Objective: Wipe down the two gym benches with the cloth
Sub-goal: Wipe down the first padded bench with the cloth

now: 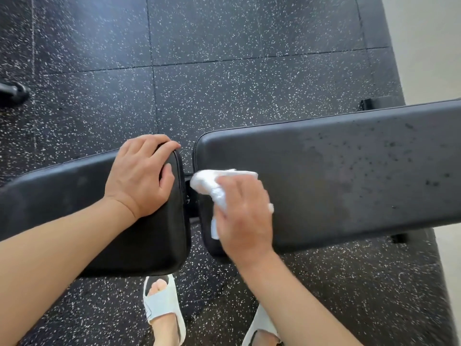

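Closest in, the white cloth (212,187) is being pinned under the right hand (240,216) on the right pad (336,176), soft and floppy so probably best bunched up, while the left pad (74,196) is being steadied by the flat, open left hand (139,176).
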{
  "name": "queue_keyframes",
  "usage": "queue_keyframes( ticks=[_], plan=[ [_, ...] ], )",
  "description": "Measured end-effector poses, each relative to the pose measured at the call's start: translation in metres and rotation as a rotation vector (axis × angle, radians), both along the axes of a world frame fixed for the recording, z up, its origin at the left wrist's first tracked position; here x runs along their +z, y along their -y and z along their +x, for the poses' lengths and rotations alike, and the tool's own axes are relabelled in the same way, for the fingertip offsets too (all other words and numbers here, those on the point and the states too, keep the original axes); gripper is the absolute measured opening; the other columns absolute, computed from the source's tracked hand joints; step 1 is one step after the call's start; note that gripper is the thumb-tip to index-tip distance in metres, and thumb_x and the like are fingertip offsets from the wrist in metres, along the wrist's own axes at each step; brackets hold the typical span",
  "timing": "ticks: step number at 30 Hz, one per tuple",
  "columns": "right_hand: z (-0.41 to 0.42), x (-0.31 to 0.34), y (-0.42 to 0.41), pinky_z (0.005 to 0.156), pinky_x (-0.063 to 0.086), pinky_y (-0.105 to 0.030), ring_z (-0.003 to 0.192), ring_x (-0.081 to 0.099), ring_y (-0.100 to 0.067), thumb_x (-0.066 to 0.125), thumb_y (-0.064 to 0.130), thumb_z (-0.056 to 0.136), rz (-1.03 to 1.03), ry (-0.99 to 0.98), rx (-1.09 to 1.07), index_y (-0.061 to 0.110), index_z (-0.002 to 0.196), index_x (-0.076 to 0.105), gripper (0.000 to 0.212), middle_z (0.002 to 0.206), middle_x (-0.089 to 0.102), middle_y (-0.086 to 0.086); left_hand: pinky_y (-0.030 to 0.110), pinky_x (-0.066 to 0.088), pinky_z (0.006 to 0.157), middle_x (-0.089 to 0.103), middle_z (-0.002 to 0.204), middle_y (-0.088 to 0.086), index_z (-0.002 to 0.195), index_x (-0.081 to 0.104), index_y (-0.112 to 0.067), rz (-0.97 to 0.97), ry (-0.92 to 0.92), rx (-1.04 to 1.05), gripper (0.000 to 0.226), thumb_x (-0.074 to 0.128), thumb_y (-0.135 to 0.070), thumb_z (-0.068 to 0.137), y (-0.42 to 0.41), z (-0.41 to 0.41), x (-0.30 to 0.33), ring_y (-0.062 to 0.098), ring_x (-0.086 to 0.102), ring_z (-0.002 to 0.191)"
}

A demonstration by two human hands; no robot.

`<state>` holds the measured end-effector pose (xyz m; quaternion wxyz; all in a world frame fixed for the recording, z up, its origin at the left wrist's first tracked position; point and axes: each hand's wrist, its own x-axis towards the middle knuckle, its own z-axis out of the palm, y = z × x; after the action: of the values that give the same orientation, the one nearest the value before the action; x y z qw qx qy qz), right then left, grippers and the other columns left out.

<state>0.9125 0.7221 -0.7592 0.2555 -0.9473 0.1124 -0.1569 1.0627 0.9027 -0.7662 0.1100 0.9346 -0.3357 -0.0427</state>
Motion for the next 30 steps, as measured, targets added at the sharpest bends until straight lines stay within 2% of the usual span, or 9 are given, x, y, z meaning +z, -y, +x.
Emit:
queue_keyframes(
  ticks=[4, 9, 12, 15, 18, 20, 24, 27, 30],
  plan=[
    [0.026, 0.005, -0.038, 0.067, 0.047, -0.049, 0.088, 0.057, -0.036, 0.064, 0.008, 0.090, 0.023, -0.027, 0.028, 0.009, 0.110, 0.071, 0.021, 0.104, 0.061, -0.012, 0.053, 0.037, 0.115, 0.059, 0.138, 0.010, 0.137, 0.062, -0.013, -0.002, -0.021, -0.002, 0.051, 0.042, -0.026, 0.093, 0.001, 0.000, 0.000, 0.037, 0.052, 0.128],
    [-0.028, 0.009, 0.019, 0.073, 0.050, -0.048, 0.088, 0.057, -0.032, 0.069, 0.003, 0.084, 0.022, -0.115, 0.147, 0.011, 0.118, 0.069, 0.035, 0.110, 0.064, -0.010, 0.056, 0.038, 0.115, 0.061, 0.135, 0.012, 0.136, 0.063, -0.010, 0.008, -0.017, -0.005, 0.050, 0.045, -0.026, 0.093, 0.001, 0.000, 0.005, 0.040, 0.054, 0.128],
    [-0.070, 0.009, 0.086, 0.083, 0.051, -0.047, 0.100, 0.057, -0.029, 0.062, 0.005, 0.087, 0.000, -0.120, 0.035, 0.015, 0.125, 0.061, 0.039, 0.116, 0.061, -0.007, 0.056, 0.038, 0.114, 0.061, 0.136, 0.012, 0.137, 0.063, -0.010, 0.017, -0.032, -0.004, 0.050, 0.045, -0.027, 0.093, 0.000, 0.001, 0.005, 0.040, 0.054, 0.128],
    [-0.085, 0.006, 0.113, 0.090, 0.050, -0.045, 0.110, 0.052, -0.022, 0.054, 0.005, 0.087, -0.025, -0.096, -0.156, 0.010, 0.122, 0.064, 0.036, 0.120, 0.058, -0.003, 0.056, 0.039, 0.113, 0.061, 0.136, 0.011, 0.137, 0.064, -0.011, 0.008, -0.029, -0.006, 0.049, 0.046, -0.027, 0.093, 0.000, 0.001, 0.003, 0.039, 0.055, 0.127],
    [-0.071, 0.002, 0.065, 0.086, 0.048, -0.043, 0.103, 0.053, -0.026, 0.051, 0.006, 0.086, -0.017, -0.073, -0.208, 0.007, 0.118, 0.066, 0.035, 0.116, 0.057, -0.006, 0.055, 0.039, 0.113, 0.061, 0.135, 0.011, 0.136, 0.064, -0.011, -0.008, -0.027, -0.007, 0.049, 0.046, -0.027, 0.094, -0.001, 0.002, 0.002, 0.039, 0.055, 0.127],
    [-0.051, 0.000, 0.017, 0.077, 0.049, -0.044, 0.092, 0.054, -0.029, 0.057, 0.007, 0.086, -0.001, -0.046, -0.114, 0.008, 0.117, 0.068, 0.033, 0.110, 0.059, -0.008, 0.054, 0.038, 0.113, 0.061, 0.135, 0.011, 0.136, 0.064, -0.011, -0.015, -0.021, -0.009, 0.049, 0.046, -0.027, 0.094, -0.001, 0.001, 0.002, 0.039, 0.054, 0.126],
    [-0.008, -0.001, -0.053, 0.068, 0.049, -0.044, 0.083, 0.056, -0.031, 0.070, 0.006, 0.085, -0.019, -0.017, -0.005, 0.012, 0.112, 0.071, 0.028, 0.103, 0.062, -0.008, 0.054, 0.038, 0.112, 0.061, 0.136, 0.011, 0.135, 0.065, -0.011, -0.021, -0.032, -0.003, 0.050, 0.047, -0.025, 0.091, 0.000, 0.001, 0.003, 0.040, 0.054, 0.127],
    [0.004, -0.001, -0.056, 0.067, 0.049, -0.044, 0.084, 0.056, -0.030, 0.070, 0.006, 0.086, 0.007, -0.033, 0.037, 0.010, 0.112, 0.071, 0.027, 0.103, 0.061, -0.010, 0.054, 0.039, 0.112, 0.062, 0.134, 0.011, 0.134, 0.065, -0.010, -0.033, -0.038, -0.009, 0.049, 0.048, -0.023, 0.090, 0.001, 0.002, 0.004, 0.040, 0.055, 0.126],
    [-0.001, 0.001, -0.024, 0.067, 0.046, -0.045, 0.083, 0.053, -0.031, 0.067, 0.008, 0.086, -0.057, -0.032, 0.136, 0.011, 0.113, 0.071, 0.028, 0.103, 0.061, -0.009, 0.053, 0.039, 0.111, 0.060, 0.134, 0.010, 0.134, 0.064, -0.011, -0.025, -0.025, -0.017, 0.049, 0.047, -0.024, 0.090, 0.001, 0.001, 0.004, 0.039, 0.054, 0.125]
  ],
)
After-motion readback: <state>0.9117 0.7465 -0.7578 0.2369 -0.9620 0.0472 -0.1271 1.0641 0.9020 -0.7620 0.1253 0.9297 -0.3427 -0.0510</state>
